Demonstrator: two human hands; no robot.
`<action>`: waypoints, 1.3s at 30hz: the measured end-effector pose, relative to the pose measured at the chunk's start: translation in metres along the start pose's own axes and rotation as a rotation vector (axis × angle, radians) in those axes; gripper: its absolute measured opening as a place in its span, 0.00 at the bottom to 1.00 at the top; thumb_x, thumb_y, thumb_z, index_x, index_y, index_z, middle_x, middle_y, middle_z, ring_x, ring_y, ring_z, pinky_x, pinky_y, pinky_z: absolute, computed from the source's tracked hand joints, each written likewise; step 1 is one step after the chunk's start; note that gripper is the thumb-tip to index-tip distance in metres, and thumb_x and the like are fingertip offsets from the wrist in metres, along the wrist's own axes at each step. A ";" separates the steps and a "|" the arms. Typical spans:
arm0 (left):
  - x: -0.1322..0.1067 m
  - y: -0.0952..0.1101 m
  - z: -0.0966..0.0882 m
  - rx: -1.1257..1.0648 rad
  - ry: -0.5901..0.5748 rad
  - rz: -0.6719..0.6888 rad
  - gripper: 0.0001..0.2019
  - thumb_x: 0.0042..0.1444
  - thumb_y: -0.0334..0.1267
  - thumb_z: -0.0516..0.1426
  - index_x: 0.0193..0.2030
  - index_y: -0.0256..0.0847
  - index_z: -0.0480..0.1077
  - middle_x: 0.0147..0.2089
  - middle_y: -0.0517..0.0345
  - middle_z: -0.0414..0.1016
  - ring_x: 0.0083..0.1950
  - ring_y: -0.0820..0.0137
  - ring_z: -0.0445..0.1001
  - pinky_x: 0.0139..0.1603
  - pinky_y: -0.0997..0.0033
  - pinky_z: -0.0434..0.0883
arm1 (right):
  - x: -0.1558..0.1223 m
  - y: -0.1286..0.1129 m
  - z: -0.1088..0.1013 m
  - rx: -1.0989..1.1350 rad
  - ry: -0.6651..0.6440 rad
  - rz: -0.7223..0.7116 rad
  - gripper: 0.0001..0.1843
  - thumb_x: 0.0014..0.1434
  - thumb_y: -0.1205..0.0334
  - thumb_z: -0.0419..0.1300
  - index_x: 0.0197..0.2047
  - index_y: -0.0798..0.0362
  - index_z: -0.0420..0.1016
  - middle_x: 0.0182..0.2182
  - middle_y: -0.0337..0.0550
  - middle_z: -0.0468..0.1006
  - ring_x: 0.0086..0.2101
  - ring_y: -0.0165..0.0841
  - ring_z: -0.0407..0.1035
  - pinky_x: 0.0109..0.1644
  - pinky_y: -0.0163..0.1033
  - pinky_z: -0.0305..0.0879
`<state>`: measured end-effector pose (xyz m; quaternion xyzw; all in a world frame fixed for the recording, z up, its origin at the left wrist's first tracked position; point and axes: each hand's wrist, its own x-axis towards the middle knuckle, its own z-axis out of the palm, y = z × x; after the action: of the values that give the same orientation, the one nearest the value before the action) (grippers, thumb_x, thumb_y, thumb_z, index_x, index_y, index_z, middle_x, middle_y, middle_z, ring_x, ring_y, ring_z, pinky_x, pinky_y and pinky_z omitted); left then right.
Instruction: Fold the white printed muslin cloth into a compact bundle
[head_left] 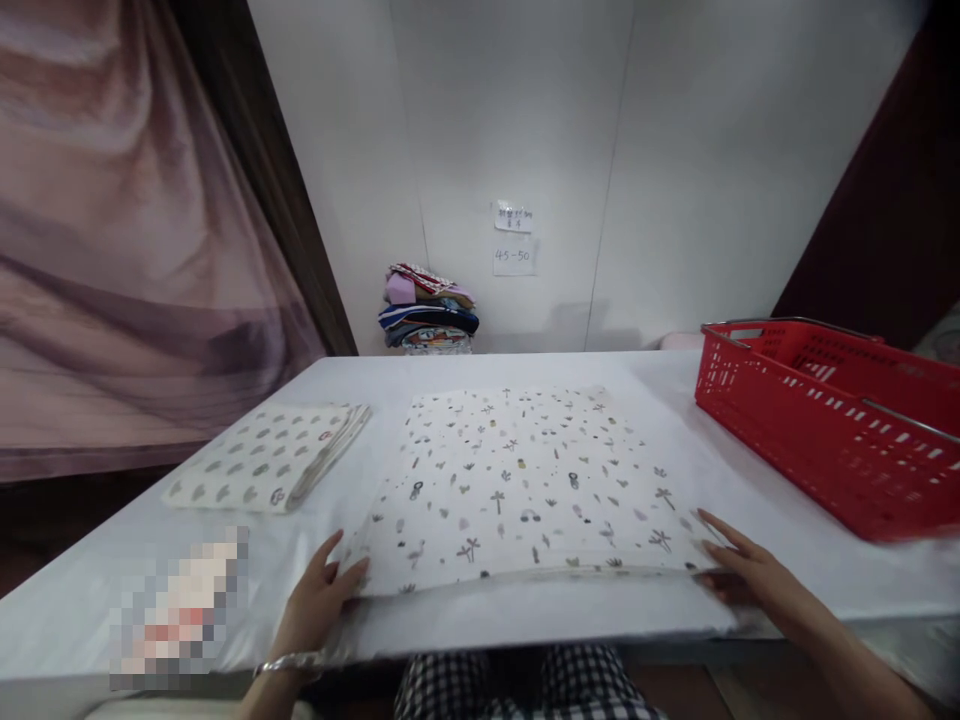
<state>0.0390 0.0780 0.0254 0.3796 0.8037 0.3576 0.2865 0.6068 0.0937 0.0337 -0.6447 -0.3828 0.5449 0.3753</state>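
Note:
A white cloth printed with palm trees, flamingos and small leaves is spread in a folded rectangle in front of me. At its near left corner, my left hand pinches the edge between thumb and fingers. The near right corner is in my right hand, its index finger stretched along the side and its other fingers partly hidden at the edge. Between the hands the near edge looks slightly raised, with layers showing. To the left lies a folded cream cloth with rows of grey-green shapes.
Everything rests on a white-covered table. A red plastic basket stands at the right. Past the far edge is a stack of folded textiles by the wall, under paper signs. A pink curtain hangs left; a blurred patch covers something near left.

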 end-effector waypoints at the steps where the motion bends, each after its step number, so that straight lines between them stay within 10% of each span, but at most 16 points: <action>1: -0.001 0.000 -0.001 0.008 -0.005 0.012 0.40 0.39 0.54 0.58 0.61 0.42 0.57 0.28 0.62 0.67 0.27 0.69 0.71 0.30 0.68 0.70 | 0.000 0.000 -0.001 -0.008 -0.012 0.006 0.45 0.48 0.50 0.62 0.65 0.47 0.47 0.21 0.37 0.73 0.23 0.32 0.70 0.26 0.34 0.66; 6: -0.007 0.005 -0.004 0.120 0.040 0.043 0.33 0.41 0.48 0.56 0.57 0.42 0.63 0.29 0.59 0.68 0.29 0.68 0.71 0.31 0.69 0.70 | 0.003 -0.003 -0.006 0.115 0.040 -0.024 0.40 0.44 0.53 0.65 0.60 0.52 0.59 0.22 0.37 0.74 0.24 0.30 0.69 0.29 0.33 0.67; 14: -0.012 0.003 -0.001 0.097 0.114 0.319 0.28 0.45 0.45 0.54 0.56 0.45 0.64 0.62 0.54 0.60 0.54 0.62 0.67 0.46 0.69 0.70 | 0.006 0.002 -0.011 0.075 0.007 0.036 0.29 0.44 0.54 0.66 0.49 0.55 0.69 0.25 0.41 0.75 0.26 0.31 0.69 0.30 0.33 0.66; 21: -0.008 -0.001 -0.004 -0.107 -0.043 0.285 0.23 0.43 0.49 0.56 0.47 0.44 0.72 0.51 0.59 0.73 0.56 0.64 0.67 0.56 0.70 0.64 | 0.005 0.013 -0.020 0.053 -0.103 -0.047 0.27 0.47 0.51 0.63 0.48 0.54 0.68 0.28 0.42 0.76 0.28 0.31 0.68 0.32 0.34 0.65; 31: -0.009 -0.015 -0.021 0.092 -0.273 0.542 0.22 0.42 0.35 0.55 0.48 0.47 0.71 0.57 0.59 0.66 0.58 0.62 0.63 0.50 0.72 0.69 | 0.008 0.016 -0.026 -0.618 0.065 -0.343 0.31 0.43 0.52 0.59 0.52 0.53 0.70 0.41 0.44 0.76 0.39 0.40 0.70 0.43 0.39 0.66; 39: -0.013 -0.023 -0.009 0.400 -0.094 0.827 0.24 0.44 0.27 0.46 0.46 0.44 0.71 0.56 0.56 0.66 0.55 0.67 0.67 0.49 0.72 0.71 | 0.029 0.051 -0.036 -1.166 0.310 -0.698 0.24 0.54 0.52 0.49 0.53 0.44 0.68 0.49 0.44 0.70 0.46 0.39 0.67 0.46 0.41 0.67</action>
<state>0.0297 0.0533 0.0147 0.7319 0.6242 0.2623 0.0770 0.6498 0.0963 -0.0197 -0.6507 -0.7398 -0.0002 0.1712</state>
